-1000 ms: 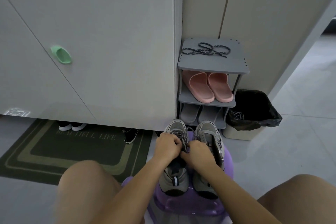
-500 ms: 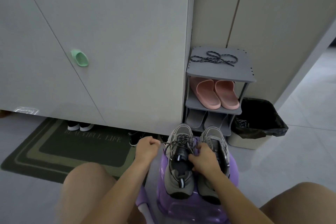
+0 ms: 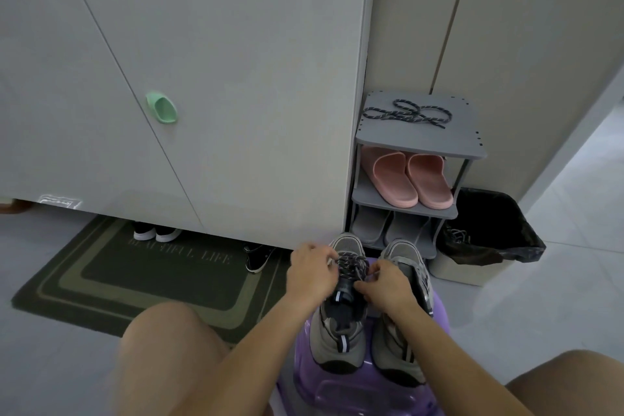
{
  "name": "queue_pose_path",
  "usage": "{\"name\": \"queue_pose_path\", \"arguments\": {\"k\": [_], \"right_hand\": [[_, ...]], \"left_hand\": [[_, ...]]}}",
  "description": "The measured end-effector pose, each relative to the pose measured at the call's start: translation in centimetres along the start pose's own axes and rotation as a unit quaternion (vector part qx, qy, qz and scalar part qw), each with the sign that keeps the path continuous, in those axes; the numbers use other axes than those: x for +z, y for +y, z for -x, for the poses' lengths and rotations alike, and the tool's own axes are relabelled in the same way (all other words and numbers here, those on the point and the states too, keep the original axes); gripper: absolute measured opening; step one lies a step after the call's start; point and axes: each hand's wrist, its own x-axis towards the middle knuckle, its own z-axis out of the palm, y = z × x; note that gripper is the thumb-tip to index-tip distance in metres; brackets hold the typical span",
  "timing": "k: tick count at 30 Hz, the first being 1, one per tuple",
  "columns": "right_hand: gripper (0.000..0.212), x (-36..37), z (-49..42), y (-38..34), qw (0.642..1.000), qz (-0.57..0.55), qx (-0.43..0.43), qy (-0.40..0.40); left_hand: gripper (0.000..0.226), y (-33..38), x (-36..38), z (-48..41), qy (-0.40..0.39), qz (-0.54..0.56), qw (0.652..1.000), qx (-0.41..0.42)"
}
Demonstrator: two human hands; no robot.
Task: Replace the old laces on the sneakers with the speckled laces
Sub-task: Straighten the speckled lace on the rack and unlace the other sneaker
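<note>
Two grey sneakers stand side by side on a purple stool (image 3: pixel 341 392). The left sneaker (image 3: pixel 339 338) carries a dark speckled lace (image 3: pixel 351 265) across its upper. My left hand (image 3: pixel 312 275) pinches a lace end at the shoe's left side. My right hand (image 3: pixel 385 285) pinches the lace at its right side and partly hides the right sneaker (image 3: pixel 405 267). A second speckled lace (image 3: pixel 407 113) lies coiled on top of the grey shoe rack (image 3: pixel 472 149).
Pink slippers (image 3: pixel 410 179) and grey slippers fill the rack's shelves. A bin with a black bag (image 3: pixel 489 236) holding an old lace stands right of it. A dark doormat (image 3: pixel 145 267) lies left, below white cabinet doors. My bare knees frame the stool.
My left hand swung out to the left with a lace end, then came back to the left sneaker. My right hand stayed at the laces. The view tilted downward.
</note>
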Motion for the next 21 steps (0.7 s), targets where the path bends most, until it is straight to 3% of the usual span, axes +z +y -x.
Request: {"name": "queue_pose_path", "arguments": {"k": [3,10,15,19,21], "right_hand": [[0.035,-0.1,0.3,-0.4,1.000,0.023,-0.013,0.001],[0.032,0.2,0.1,-0.2,0.999,0.028,-0.018,0.009],[0.021,0.7,-0.3,0.6,0.998,-0.055,0.037,-0.006],[0.016,0.7,-0.6,0.9,0.994,-0.094,0.047,-0.016],[0.013,0.8,-0.7,0.9,0.993,-0.104,0.043,-0.021]], "left_hand": [[0.023,1.4,1.4,0.3,-0.053,-0.078,0.995,0.044],[0.026,1.3,2.1,-0.1,-0.059,-0.104,0.992,0.035],[0.022,-0.4,0.7,0.0,-0.038,-0.056,0.997,0.030],[0.047,-3.3,-0.7,0.7,-0.050,-0.052,0.997,-0.009],[0.043,-4.3,-0.9,1.4,-0.088,-0.025,0.995,-0.042]]}}
